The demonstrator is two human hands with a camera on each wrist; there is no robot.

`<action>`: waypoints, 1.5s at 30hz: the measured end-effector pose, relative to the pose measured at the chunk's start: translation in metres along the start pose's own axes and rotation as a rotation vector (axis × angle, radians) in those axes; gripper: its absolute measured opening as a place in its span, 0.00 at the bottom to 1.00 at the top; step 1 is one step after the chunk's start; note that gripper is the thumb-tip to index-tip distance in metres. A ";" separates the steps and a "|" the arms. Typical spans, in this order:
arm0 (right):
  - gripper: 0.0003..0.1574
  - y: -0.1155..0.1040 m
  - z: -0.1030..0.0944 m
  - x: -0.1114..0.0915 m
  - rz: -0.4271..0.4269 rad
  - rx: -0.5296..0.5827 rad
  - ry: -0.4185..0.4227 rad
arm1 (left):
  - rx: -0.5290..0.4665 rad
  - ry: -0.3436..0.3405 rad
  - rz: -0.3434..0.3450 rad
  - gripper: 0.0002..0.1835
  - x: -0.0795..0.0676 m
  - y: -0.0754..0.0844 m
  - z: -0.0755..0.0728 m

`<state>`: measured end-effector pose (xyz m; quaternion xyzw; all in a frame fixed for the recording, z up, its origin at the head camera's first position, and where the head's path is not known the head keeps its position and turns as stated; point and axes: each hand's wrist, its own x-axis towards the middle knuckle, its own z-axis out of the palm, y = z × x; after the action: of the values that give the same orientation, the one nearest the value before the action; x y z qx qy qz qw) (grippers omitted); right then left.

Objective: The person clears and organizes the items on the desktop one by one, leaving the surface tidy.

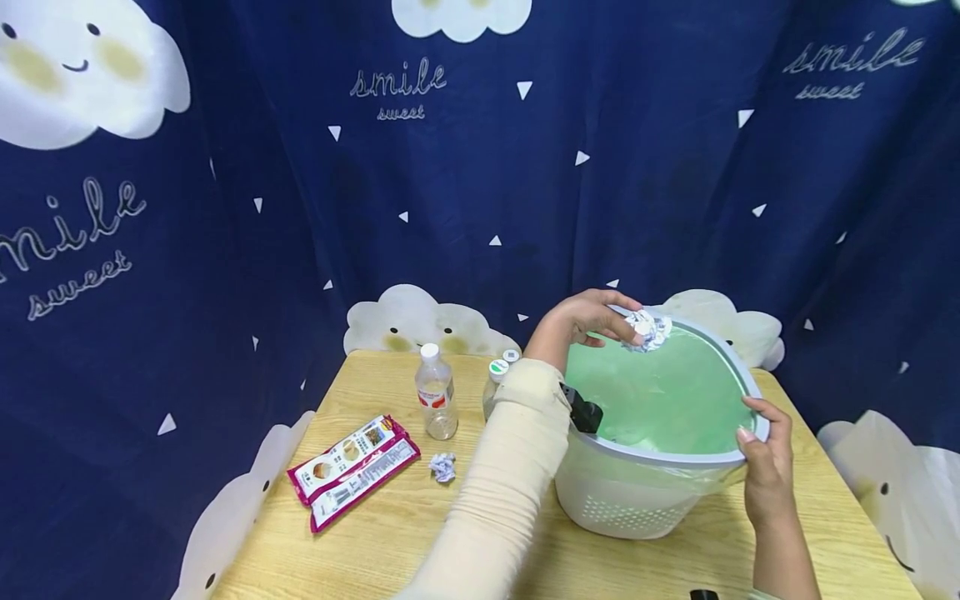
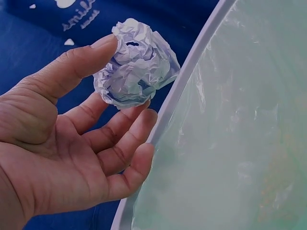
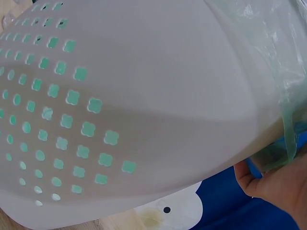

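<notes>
A crumpled paper ball (image 2: pixel 136 67) is pinched between the thumb and fingers of my left hand (image 1: pixel 600 318), over the far rim of a white trash bin (image 1: pixel 637 504). A green plastic bag (image 1: pixel 675 392) lines the bin and folds over its edge. My right hand (image 1: pixel 768 458) grips the bin's rim at the right, thumb on the near side. In the right wrist view that hand (image 3: pixel 278 187) shows at the lower right, partly hidden by the bag. The bin tilts slightly on the wooden table.
Left of the bin stand a clear bottle with a white cap (image 1: pixel 437 396) and a second bottle (image 1: pixel 497 383), partly behind my left arm. A smaller paper ball (image 1: pixel 442 467) and two pink-edged snack wrappers (image 1: pixel 352 471) lie on the wooden table (image 1: pixel 382 550). A blue curtain (image 1: pixel 465 192) hangs behind.
</notes>
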<state>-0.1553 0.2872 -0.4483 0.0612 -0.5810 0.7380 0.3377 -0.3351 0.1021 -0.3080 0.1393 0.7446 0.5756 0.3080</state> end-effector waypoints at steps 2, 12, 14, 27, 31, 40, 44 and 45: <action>0.26 0.000 -0.001 0.001 -0.003 -0.001 -0.001 | 0.009 -0.002 -0.001 0.24 0.001 0.002 0.002; 0.27 0.000 -0.004 0.001 0.012 -0.039 -0.014 | 0.071 -0.015 0.117 0.28 -0.026 0.004 -0.013; 0.27 -0.001 -0.003 0.001 0.015 -0.059 -0.021 | 0.076 -0.017 0.162 0.28 -0.034 0.005 -0.014; 0.27 0.000 -0.001 0.001 0.022 -0.057 -0.004 | 0.111 -0.010 0.381 0.29 -0.075 -0.016 -0.018; 0.27 0.000 -0.002 0.000 0.023 -0.049 0.003 | 0.089 0.011 0.415 0.28 -0.084 -0.030 -0.020; 0.27 -0.001 -0.002 0.000 0.017 -0.054 -0.003 | -0.038 0.030 0.494 0.28 -0.106 -0.057 -0.021; 0.27 0.000 -0.002 0.000 0.012 -0.043 -0.005 | -0.081 0.068 0.485 0.27 -0.113 -0.070 -0.021; 0.27 0.000 -0.001 0.000 0.013 -0.037 -0.002 | -0.084 0.076 0.486 0.27 -0.115 -0.073 -0.021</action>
<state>-0.1552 0.2886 -0.4487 0.0520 -0.5951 0.7293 0.3335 -0.2486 -0.0002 -0.3400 0.2797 0.6758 0.6679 0.1376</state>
